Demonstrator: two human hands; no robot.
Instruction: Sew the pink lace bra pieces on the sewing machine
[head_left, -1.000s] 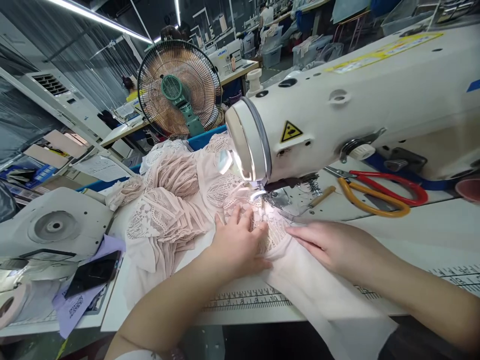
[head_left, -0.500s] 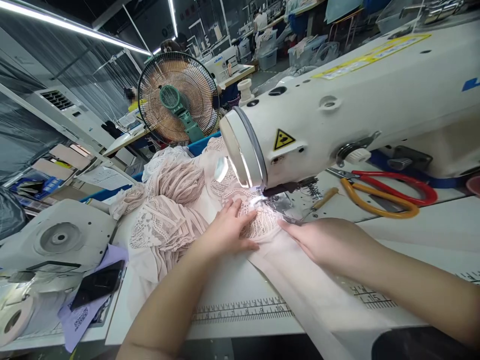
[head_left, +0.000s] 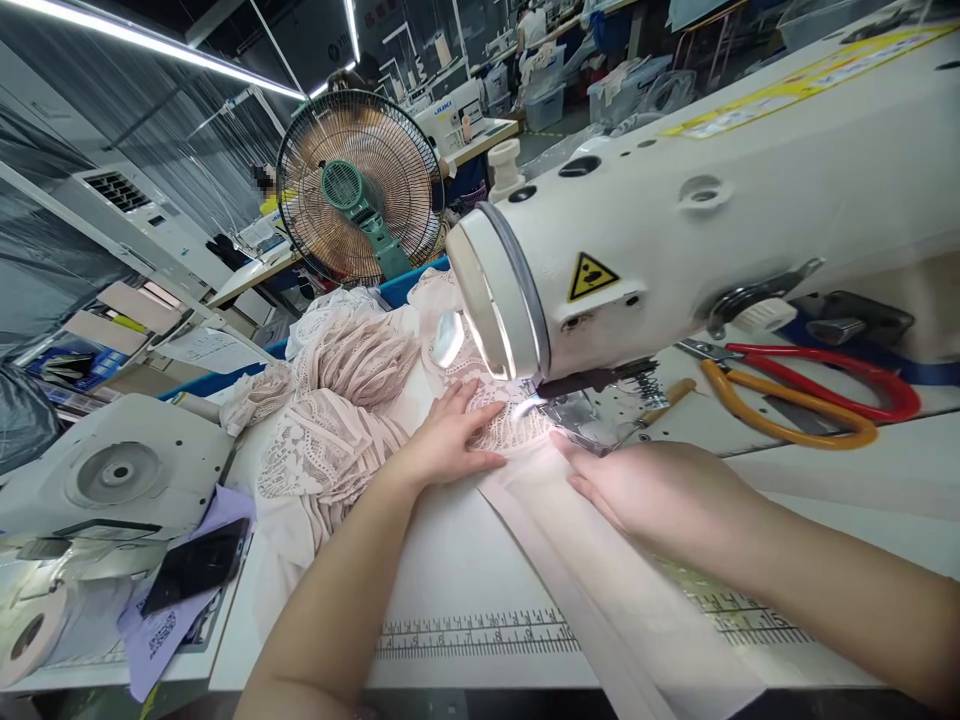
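1 white sewing machine (head_left: pixel 637 225) is standing over 1 pale fabric piece (head_left: pixel 540 485), seemingly part-sewn, lace (head_left: pixel 519 432) under the head (head_left: pixel 499 295), plain panel (head_left: pixel 607 580) remaining; left hand (head_left: pixel 442 440) is pressing lace, fingers spread; right hand (head_left: pixel 649 490) is touching the edge, pinch unclear

Pale pink fabric (head_left: pixel 600 570) w/ openwork lace (head_left: pixel 517 430), off-wht sewing machine (head_left: pixel 645 240) w/ blk-on-yel warning triangle (head_left: pixel 592 276), scissors (head_left: pixel 810 400) w/ red & orange handles, grn-hubbed fan (head_left: pixel 360 190), lilac paper (head_left: pixel 161 635), blk phone (head_left: pixel 199 567).
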